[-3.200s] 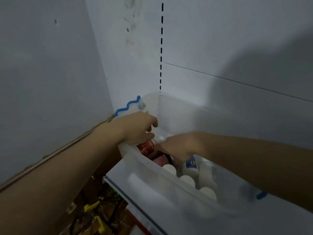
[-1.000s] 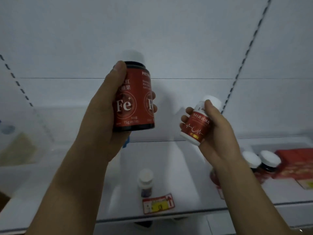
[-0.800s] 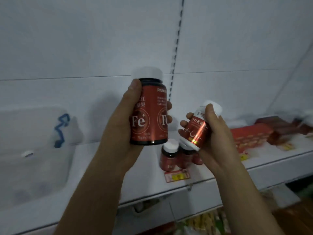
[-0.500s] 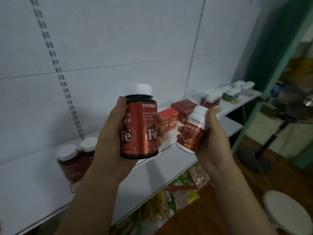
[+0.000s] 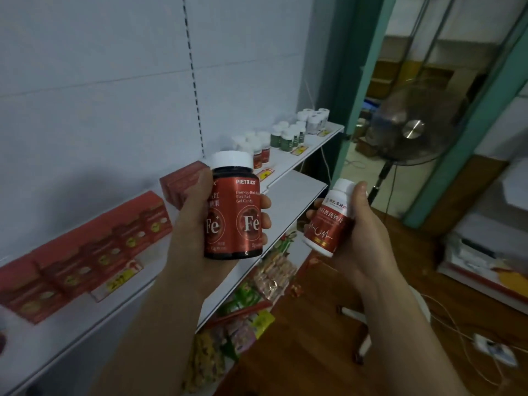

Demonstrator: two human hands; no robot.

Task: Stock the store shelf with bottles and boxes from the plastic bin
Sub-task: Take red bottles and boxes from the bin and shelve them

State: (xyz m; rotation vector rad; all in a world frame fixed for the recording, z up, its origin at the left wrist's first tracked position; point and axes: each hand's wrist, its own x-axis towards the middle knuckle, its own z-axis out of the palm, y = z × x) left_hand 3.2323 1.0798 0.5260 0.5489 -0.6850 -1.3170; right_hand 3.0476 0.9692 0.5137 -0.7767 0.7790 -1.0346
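My left hand (image 5: 190, 224) grips a large dark bottle (image 5: 234, 212) with a red "Fe" label and a white cap, held upright in front of the white shelf (image 5: 291, 190). My right hand (image 5: 357, 232) holds a small white bottle (image 5: 328, 221) with a red label, tilted to the right. Both bottles hang in the air above the shelf's front edge. The plastic bin is out of view.
Red boxes (image 5: 85, 252) line the shelf at left, with more red boxes (image 5: 183, 181) behind. Red-labelled, green (image 5: 285, 137) and white bottles (image 5: 314, 118) stand farther right. Snack packets (image 5: 257, 295) fill the lower shelf. A standing fan (image 5: 414, 130) is at the doorway.
The view has swung right along the shelf, from the bin to the boxes and far bottles. Both hands took a bottle out of the bin and still hold them.
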